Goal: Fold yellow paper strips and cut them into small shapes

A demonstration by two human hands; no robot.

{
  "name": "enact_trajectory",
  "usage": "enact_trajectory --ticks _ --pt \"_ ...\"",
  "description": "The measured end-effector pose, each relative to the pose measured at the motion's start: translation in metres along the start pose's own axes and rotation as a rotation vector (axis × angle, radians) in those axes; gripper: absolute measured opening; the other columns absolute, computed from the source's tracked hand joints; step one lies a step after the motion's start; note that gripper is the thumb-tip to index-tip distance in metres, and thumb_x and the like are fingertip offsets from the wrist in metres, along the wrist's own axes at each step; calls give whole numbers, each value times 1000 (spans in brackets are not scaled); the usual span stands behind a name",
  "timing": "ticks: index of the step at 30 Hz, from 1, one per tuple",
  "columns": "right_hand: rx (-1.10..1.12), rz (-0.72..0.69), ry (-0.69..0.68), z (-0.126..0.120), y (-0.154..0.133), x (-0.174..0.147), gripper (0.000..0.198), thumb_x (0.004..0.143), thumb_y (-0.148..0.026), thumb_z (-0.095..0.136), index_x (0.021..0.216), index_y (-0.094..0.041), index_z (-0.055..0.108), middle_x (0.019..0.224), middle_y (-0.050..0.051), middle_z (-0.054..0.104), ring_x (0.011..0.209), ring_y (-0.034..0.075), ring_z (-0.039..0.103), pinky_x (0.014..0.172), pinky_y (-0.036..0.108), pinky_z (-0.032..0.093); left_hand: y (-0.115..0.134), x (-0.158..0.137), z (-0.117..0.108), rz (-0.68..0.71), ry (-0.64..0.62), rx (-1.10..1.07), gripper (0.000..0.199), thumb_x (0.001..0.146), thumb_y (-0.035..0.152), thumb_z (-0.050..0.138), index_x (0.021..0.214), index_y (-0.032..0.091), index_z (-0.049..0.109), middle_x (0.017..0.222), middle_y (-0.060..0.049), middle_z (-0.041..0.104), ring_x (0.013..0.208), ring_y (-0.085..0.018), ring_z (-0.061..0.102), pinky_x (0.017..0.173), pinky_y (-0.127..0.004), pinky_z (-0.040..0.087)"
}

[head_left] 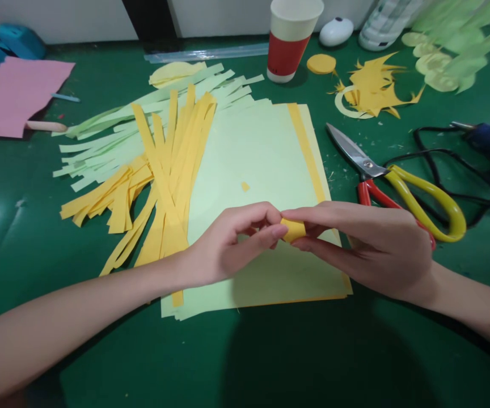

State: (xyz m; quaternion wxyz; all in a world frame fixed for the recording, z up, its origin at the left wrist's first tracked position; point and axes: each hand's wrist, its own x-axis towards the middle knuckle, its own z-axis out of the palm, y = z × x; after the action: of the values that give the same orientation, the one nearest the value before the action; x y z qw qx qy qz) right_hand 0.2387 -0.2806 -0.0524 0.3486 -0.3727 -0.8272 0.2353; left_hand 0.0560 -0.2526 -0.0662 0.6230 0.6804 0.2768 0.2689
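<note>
A small piece of yellow paper (294,230), which looks curled, is pinched between my two hands. My left hand (239,241) grips its left end between thumb and fingers. From the right, my right hand (372,243) holds it with thumb below and fingers above. Both hands hover over a stack of pale green paper sheets (253,147), where a tiny yellow scrap (245,186) lies. Long yellow paper strips (177,164) cross the stack's left side. Scissors (368,164) with red and yellow handles lie open on the table, partly behind my right hand.
Pale green strips (104,147) and short yellow strips (109,195) lie left. A red and white paper cup (290,48) stands at the back. Yellow cut scraps (375,85) and a blue-handled tool (489,139) with a black cord lie right. Pink paper (17,99) sits far left.
</note>
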Motion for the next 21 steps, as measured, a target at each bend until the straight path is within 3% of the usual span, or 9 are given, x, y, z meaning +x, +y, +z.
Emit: enact_trajectory --ticks 15,21 --pt "54 -11 -23 -4 0 2 23 78 -6 57 97 -18 62 73 0 67 58 6 60 58 14 53 3 1 2 -3 29 -34 20 85 22 48 66 16 49 57 4 46 53 -6 40 51 -19 34" --pt "46 -13 -8 -1 1 1 21 79 -7 57 97 -17 62 73 0 67 58 6 59 58 14 53 1 1 2 -76 45 -4 22 85 26 49 65 16 51 55 5 45 50 -6 39 47 -19 31"
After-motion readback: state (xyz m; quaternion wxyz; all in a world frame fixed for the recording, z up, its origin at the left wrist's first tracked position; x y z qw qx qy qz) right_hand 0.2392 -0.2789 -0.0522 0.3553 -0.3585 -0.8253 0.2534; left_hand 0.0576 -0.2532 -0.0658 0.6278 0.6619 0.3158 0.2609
